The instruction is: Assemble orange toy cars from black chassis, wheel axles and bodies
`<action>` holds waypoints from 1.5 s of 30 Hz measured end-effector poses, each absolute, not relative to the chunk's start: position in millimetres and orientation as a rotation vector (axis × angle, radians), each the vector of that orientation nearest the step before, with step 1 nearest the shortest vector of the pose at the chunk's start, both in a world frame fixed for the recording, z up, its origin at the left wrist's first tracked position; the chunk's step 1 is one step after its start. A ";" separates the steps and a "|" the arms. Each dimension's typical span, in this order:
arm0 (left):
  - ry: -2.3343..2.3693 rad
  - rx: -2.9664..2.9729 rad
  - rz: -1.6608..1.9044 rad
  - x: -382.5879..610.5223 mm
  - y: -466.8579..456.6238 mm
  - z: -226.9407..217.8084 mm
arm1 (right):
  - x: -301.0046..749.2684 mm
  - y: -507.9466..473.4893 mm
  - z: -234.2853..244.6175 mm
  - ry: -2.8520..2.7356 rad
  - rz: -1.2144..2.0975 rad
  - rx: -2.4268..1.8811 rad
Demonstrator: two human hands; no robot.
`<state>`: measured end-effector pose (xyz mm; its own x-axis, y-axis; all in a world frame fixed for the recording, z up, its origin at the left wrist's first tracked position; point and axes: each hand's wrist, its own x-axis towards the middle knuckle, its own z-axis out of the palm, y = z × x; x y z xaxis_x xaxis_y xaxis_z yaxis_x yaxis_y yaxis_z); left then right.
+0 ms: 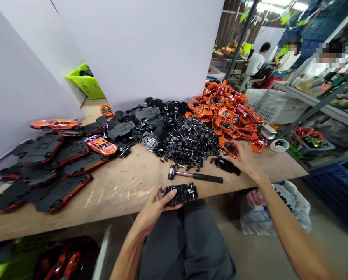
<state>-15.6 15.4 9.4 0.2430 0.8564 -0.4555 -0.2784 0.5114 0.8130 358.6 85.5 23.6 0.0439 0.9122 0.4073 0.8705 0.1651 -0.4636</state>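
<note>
At the near edge of the desk, directly above the person's lap, the left hand holds a black toy-car chassis, its grip closed with the thumb across the upper face and fingers beneath. The right hand is extended to the front of a heap of orange car body shells; its grip is partly spread, thumb and fingers about the nearest orange shell, and whether it has hold of that shell cannot be determined. A black plastic part lies just below this hand. Between the two hands, a hammer lies flat, metal head to the left, black handle to the right. Behind it is a pile of black wheels on metal axles, adjoined on the left by a heap of black car bases. Farther left, orange cars are stacked, most with their dark undersides up; one orange car rests upright at the rear. A white tape roll sits near the right end.
</note>
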 end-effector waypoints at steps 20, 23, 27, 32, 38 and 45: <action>1.201 0.817 0.918 -11.5 19.2 9.7 | 480.8 62.4 -4.9 -1.787 0.236 -1.856; 1.136 0.746 0.886 -15.4 18.8 10.6 | 442.5 60.6 21.4 -1.846 0.144 -1.803; 1.050 0.666 0.859 -18.6 20.2 7.1 | 329.7 38.7 48.6 -2.015 0.302 -1.514; 1.006 0.642 0.852 -20.4 20.4 4.1 | 202.9 15.7 35.6 -2.269 0.712 -1.117; 1.031 0.698 0.882 -20.4 17.7 3.2 | 187.5 23.3 11.7 -2.331 0.734 -1.169; 0.996 0.668 0.903 -19.6 17.4 -4.6 | 190.5 23.6 14.5 -2.478 0.614 -1.177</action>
